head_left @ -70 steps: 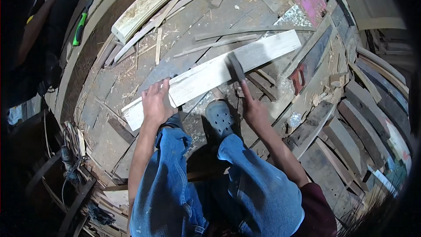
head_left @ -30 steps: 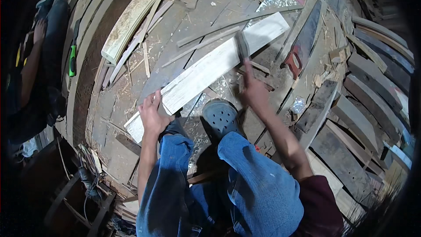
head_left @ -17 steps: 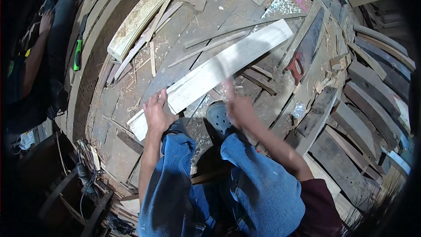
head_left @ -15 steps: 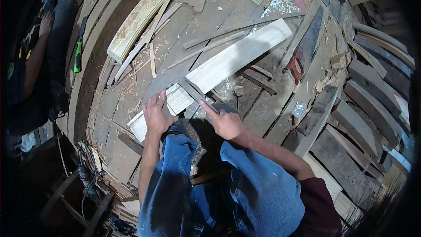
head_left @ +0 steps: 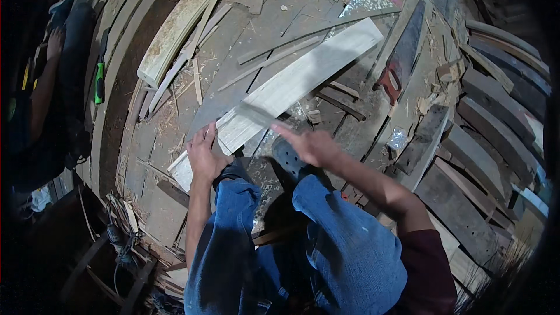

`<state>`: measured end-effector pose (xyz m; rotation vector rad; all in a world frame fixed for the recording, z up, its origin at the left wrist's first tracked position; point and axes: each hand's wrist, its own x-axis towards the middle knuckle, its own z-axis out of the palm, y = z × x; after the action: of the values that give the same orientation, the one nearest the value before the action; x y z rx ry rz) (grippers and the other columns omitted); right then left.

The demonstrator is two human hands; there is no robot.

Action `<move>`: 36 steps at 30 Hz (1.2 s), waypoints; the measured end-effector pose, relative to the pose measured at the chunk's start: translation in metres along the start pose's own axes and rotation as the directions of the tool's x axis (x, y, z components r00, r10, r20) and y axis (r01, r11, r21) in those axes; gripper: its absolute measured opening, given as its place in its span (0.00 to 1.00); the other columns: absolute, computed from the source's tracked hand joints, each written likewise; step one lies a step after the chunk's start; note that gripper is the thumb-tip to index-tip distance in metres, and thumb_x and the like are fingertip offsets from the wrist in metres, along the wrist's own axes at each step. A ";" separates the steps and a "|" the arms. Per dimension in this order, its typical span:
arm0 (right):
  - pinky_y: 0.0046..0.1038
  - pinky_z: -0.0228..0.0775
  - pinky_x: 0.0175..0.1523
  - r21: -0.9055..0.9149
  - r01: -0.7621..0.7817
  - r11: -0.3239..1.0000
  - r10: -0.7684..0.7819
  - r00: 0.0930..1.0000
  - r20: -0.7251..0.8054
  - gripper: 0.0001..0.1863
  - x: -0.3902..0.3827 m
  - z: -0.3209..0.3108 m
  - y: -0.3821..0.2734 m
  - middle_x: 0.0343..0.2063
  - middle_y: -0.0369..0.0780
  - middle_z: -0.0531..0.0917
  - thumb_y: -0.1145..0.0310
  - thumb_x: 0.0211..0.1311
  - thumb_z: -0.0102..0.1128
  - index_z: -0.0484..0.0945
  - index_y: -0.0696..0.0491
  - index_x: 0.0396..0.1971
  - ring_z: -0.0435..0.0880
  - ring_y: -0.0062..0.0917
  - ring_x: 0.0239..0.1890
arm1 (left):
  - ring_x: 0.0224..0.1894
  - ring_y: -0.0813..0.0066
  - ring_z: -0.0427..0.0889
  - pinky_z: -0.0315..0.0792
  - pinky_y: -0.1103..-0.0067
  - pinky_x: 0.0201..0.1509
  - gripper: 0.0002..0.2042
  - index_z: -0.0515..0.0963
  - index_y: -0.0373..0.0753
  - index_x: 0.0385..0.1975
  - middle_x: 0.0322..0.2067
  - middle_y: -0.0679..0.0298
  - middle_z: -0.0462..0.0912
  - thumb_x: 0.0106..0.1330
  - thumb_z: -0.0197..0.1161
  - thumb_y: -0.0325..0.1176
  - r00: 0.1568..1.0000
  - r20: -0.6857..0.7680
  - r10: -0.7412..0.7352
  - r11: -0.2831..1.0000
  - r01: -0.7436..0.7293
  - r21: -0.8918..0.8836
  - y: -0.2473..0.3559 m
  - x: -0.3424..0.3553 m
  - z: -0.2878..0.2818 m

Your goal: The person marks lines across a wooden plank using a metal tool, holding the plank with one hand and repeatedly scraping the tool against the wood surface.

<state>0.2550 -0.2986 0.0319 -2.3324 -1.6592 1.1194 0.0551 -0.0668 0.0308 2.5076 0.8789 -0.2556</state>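
A long whitish board [head_left: 318, 64] lies diagonally across my feet and the cluttered floor. My left hand [head_left: 205, 151] grips its left end, fingers curled over the upper face beside a narrow strip or step there. My right hand [head_left: 306, 144] holds a flat grey tool [head_left: 254, 112], blurred by motion, which lies across the board a little right of my left hand; its index finger stretches along the tool. Below the board are my grey clog [head_left: 284, 157] and my jeans-clad legs.
A red-handled saw [head_left: 389, 84] lies right of the board, near stacked curved timbers [head_left: 496, 116]. Long pale pieces [head_left: 172, 41] and a green-handled tool [head_left: 99, 81] lie upper left. Another person's hand [head_left: 55, 41] and dark-clad leg show at the far left. A corded power tool [head_left: 116, 239] sits lower left.
My right hand and tool travelled from the board's middle down-left toward my left hand, and have since shifted slightly up and right. My left hand keeps its place on the board.
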 end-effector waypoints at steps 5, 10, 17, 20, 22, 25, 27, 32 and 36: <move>0.44 0.74 0.25 0.198 -0.374 0.906 0.410 0.662 -0.628 0.44 -0.019 -0.080 0.140 0.18 0.44 0.82 0.67 0.59 0.59 0.45 0.34 0.72 0.81 0.46 0.20 | 0.58 0.56 0.71 0.60 0.65 0.63 0.53 0.67 0.38 0.64 0.55 0.53 0.74 0.24 0.80 0.35 1.000 0.011 -0.004 1.000 0.004 0.022 0.016 0.007 -0.003; 0.46 0.74 0.31 0.038 -0.303 0.952 0.304 0.933 -0.190 0.41 0.013 0.008 0.047 0.28 0.52 0.83 0.69 0.61 0.50 0.44 0.43 0.73 0.84 0.45 0.30 | 0.58 0.59 0.71 0.60 0.65 0.60 0.53 0.68 0.42 0.63 0.54 0.55 0.74 0.25 0.81 0.36 0.999 0.014 -0.029 0.999 0.029 0.041 0.003 0.004 0.002; 0.46 0.75 0.31 -0.016 -0.641 0.767 0.586 0.712 -0.387 0.42 -0.023 -0.078 0.187 0.25 0.49 0.83 0.64 0.55 0.62 0.55 0.35 0.70 0.83 0.45 0.25 | 0.57 0.58 0.72 0.60 0.64 0.60 0.49 0.69 0.39 0.62 0.54 0.54 0.75 0.29 0.79 0.37 1.000 -0.021 0.004 0.999 -0.004 0.041 0.007 0.006 -0.003; 0.45 0.76 0.42 0.233 -0.456 0.859 0.512 0.768 -0.386 0.48 -0.017 -0.046 0.116 0.36 0.52 0.83 0.69 0.51 0.63 0.49 0.42 0.72 0.83 0.48 0.37 | 0.56 0.56 0.72 0.59 0.63 0.62 0.51 0.68 0.37 0.62 0.53 0.54 0.75 0.24 0.79 0.31 1.000 -0.010 -0.026 1.000 0.026 0.003 0.011 0.006 -0.004; 0.49 0.75 0.32 -0.056 -0.305 0.951 0.285 0.931 -0.230 0.48 -0.006 0.008 0.041 0.31 0.49 0.84 0.61 0.59 0.59 0.37 0.38 0.73 0.82 0.46 0.25 | 0.57 0.56 0.71 0.59 0.63 0.63 0.52 0.68 0.37 0.63 0.53 0.55 0.75 0.24 0.79 0.32 1.000 -0.007 -0.016 1.000 0.016 0.010 0.009 0.009 -0.006; 0.46 0.77 0.35 -0.145 -0.180 0.973 0.173 0.983 -0.056 0.48 -0.007 0.011 0.087 0.27 0.51 0.83 0.68 0.52 0.62 0.45 0.43 0.72 0.84 0.47 0.29 | 0.58 0.56 0.71 0.58 0.63 0.65 0.53 0.68 0.37 0.63 0.54 0.54 0.74 0.24 0.80 0.33 1.000 0.018 0.000 1.000 0.000 -0.020 0.005 0.003 -0.003; 0.45 0.77 0.32 0.015 -0.365 0.931 0.342 0.860 -0.379 0.43 -0.019 -0.066 0.120 0.27 0.49 0.84 0.68 0.51 0.62 0.55 0.45 0.69 0.84 0.44 0.27 | 0.59 0.55 0.71 0.58 0.63 0.65 0.52 0.67 0.37 0.63 0.55 0.53 0.74 0.25 0.81 0.34 1.000 0.003 -0.030 0.999 0.029 0.012 0.005 0.003 -0.010; 0.45 0.76 0.30 0.039 -0.466 0.884 0.396 0.702 -0.592 0.38 -0.006 -0.037 0.128 0.20 0.48 0.82 0.71 0.54 0.57 0.58 0.45 0.68 0.84 0.44 0.25 | 0.59 0.54 0.71 0.59 0.62 0.64 0.53 0.67 0.35 0.63 0.55 0.51 0.74 0.24 0.81 0.35 1.000 0.020 -0.023 0.999 0.022 0.042 0.010 0.009 -0.001; 0.48 0.76 0.36 -0.037 -0.142 0.989 0.141 0.989 -0.036 0.32 -0.002 -0.013 0.037 0.29 0.52 0.84 0.70 0.56 0.51 0.63 0.48 0.65 0.85 0.45 0.30 | 0.59 0.55 0.71 0.59 0.63 0.63 0.53 0.68 0.37 0.63 0.55 0.51 0.74 0.23 0.81 0.35 1.000 0.002 -0.024 1.000 0.024 0.004 0.007 0.002 -0.007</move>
<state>0.2912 -0.3110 0.0262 -2.5140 -1.5393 1.0737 0.0610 -0.0674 0.0392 2.5008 0.9096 -0.2679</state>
